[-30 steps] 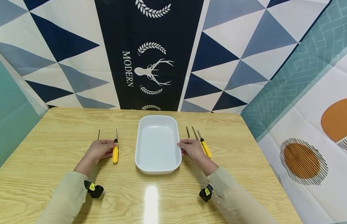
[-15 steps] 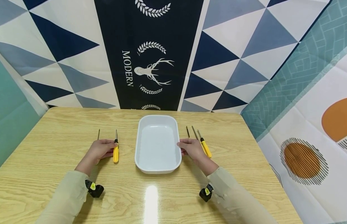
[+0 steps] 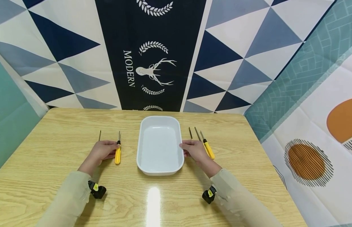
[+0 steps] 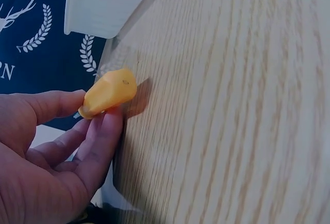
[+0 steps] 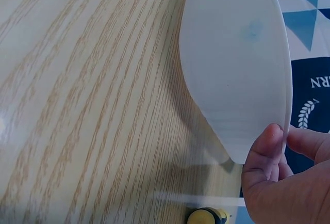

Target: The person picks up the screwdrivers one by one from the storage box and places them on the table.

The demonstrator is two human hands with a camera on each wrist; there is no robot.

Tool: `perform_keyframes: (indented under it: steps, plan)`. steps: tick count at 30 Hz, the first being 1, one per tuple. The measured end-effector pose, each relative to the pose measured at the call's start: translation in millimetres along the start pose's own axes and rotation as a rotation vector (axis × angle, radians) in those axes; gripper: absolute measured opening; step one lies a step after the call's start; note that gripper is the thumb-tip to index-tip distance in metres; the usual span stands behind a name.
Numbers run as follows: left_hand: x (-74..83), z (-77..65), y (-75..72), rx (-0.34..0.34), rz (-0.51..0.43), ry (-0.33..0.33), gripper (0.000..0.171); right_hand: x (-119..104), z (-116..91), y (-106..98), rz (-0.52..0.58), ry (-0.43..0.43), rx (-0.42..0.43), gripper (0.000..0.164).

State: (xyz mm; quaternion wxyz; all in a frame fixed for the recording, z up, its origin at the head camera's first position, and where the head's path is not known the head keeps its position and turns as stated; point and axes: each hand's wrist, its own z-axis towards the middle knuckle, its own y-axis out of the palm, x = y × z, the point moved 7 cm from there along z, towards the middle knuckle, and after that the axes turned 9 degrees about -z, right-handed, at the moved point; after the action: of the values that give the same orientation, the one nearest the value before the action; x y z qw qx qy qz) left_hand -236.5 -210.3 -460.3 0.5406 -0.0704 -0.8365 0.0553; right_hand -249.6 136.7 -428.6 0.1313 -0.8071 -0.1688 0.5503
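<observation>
My left hand (image 3: 102,150) pinches a screwdriver (image 3: 118,157) with a yellow handle and black collar, its shaft pointing away from me. In the left wrist view, the thumb and fingers hold the yellow handle of this screwdriver (image 4: 116,89) close above the table. A white rectangular tray (image 3: 139,142) stands upright in the middle, with nothing inside. Its right rim is gripped by my right hand (image 3: 195,150). The right wrist view has the thumb and fingers on either side of the wall of the tray (image 5: 232,64).
Right of the tray lies a yellow-handled screwdriver (image 3: 209,150), with two more thin shafts (image 3: 197,134) beside it, partly hidden by the right hand. Another shaft (image 3: 100,135) shows behind the left hand. The wooden table (image 3: 122,198) ends at a patterned cloth backdrop (image 3: 153,72).
My left hand and its screwdriver have shifted very slightly to the right, towards the tray. The right hand and the tray have kept their places.
</observation>
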Motion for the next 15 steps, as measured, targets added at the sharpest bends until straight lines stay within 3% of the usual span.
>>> perform_keyframes:
  steps: [15]
  plan:
    - [4.3, -0.3, 1.7, 0.036, 0.057, 0.029, 0.042, -3.2, -2.7, 1.0, 0.005, -0.012, -0.004, 0.026]
